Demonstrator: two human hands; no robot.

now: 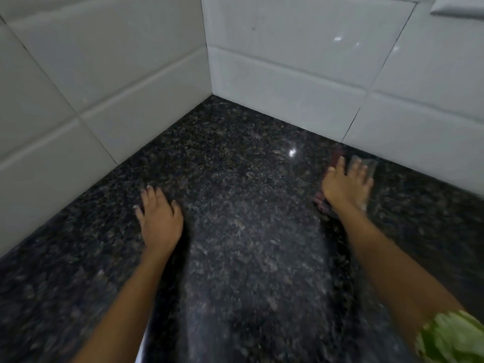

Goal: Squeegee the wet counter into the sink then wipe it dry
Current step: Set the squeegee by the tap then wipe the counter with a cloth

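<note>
The dark speckled granite counter fills the corner between two tiled walls and shines with a light reflection. My left hand rests flat on it, fingers spread, holding nothing. My right hand presses down on a blurred cloth, dark reddish on one side and greyish on the other, near the right wall. Most of the cloth is hidden under the hand. No sink or squeegee is in view.
White tiled walls meet at the counter's far corner. A pale ledge juts out at the top right. A green patterned sleeve covers my right upper arm. The counter's front edge runs under my left forearm.
</note>
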